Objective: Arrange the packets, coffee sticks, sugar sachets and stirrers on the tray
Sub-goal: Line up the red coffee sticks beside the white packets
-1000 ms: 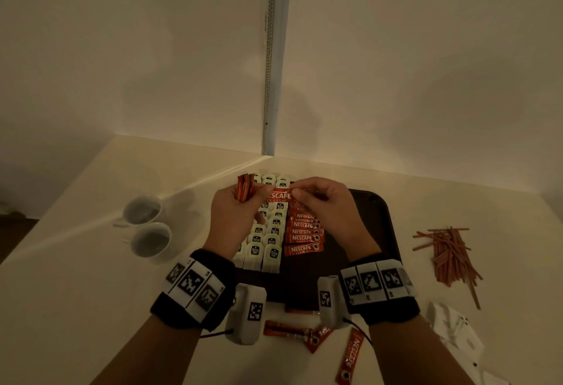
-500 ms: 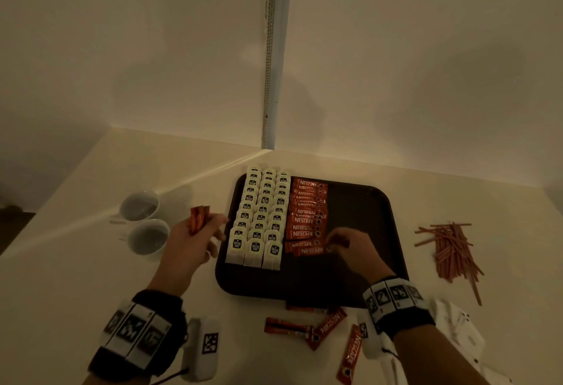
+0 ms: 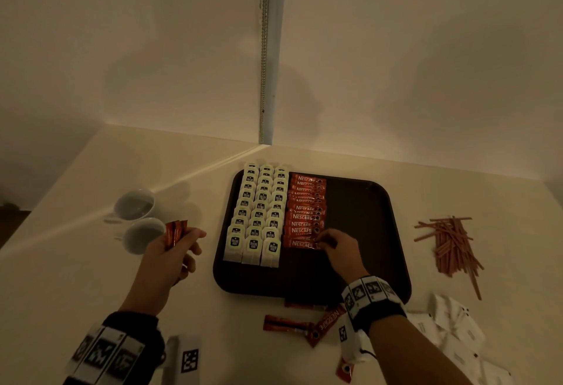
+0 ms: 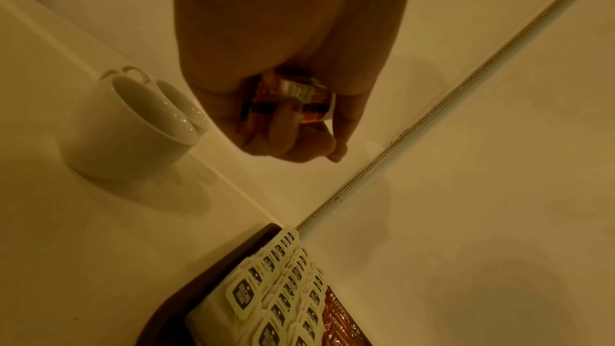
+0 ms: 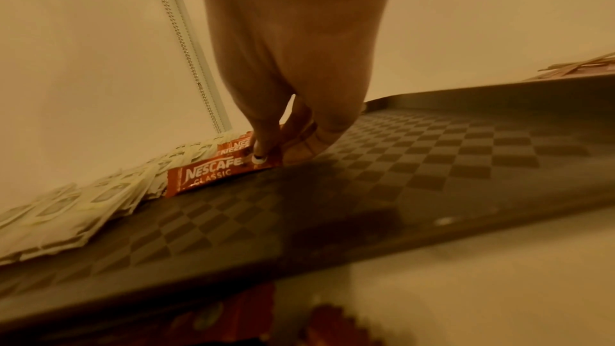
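Observation:
A dark tray (image 3: 365, 226) carries three columns of white packets (image 3: 259, 217) and, beside them, one column of red coffee sticks (image 3: 306, 202). My right hand (image 3: 320, 243) pinches the right end of the nearest coffee stick (image 3: 300, 244), which lies flat at the column's near end. The right wrist view shows thumb and index finger on that stick (image 5: 206, 172) over the checkered tray floor (image 5: 399, 167). My left hand (image 3: 192, 241) hovers left of the tray and grips a bundle of coffee sticks (image 3: 175, 232), seen in the fist (image 4: 289, 104) in the left wrist view.
Two white cups (image 3: 137, 217) stand left of the tray, close to my left hand. A heap of stirrers (image 3: 451, 244) lies to the right. White sachets (image 3: 451, 323) and loose coffee sticks (image 3: 286, 323) lie by the tray's near edge. Walls meet behind the tray.
Both hands left the tray's far end. The left hand swung out to the left with its bundle. The right hand came to the near end of the stick column with one stick.

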The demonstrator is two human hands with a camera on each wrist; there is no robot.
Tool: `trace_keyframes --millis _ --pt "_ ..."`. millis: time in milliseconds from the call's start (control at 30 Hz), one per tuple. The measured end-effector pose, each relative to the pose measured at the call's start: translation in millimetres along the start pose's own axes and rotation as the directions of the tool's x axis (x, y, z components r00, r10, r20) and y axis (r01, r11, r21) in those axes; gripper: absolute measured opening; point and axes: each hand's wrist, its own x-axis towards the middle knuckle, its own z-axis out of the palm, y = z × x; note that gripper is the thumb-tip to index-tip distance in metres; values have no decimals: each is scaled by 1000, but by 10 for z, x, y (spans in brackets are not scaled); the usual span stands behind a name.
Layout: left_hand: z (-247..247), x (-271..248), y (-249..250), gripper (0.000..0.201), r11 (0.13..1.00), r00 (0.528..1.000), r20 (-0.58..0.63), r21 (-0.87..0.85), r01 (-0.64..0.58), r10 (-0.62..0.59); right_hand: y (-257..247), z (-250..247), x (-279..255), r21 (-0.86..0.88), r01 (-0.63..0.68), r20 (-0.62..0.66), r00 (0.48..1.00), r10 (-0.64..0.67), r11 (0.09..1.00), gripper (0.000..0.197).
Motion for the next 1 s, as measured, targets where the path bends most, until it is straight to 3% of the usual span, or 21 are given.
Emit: trace_keyframes --millis 333,533,800,1000 --pt "20 -10 23 14 1000 1000 -2 5 12 -11 -14 29 108 -16 7 -64 998 -8 1000 13" --pt "7 -25 18 14 1000 1000 2 -2 7 -7 -38 47 97 -40 27 -15 1000 -27 999 14" --pt "21 -28 16 14 1000 999 22 -7 24 -24 20 45 118 -75 -20 -42 999 17 997 18" --pt "68 63 -20 10 976 989 29 -159 147 -145 58 86 140 -101 -47 -77 996 40 994 19"
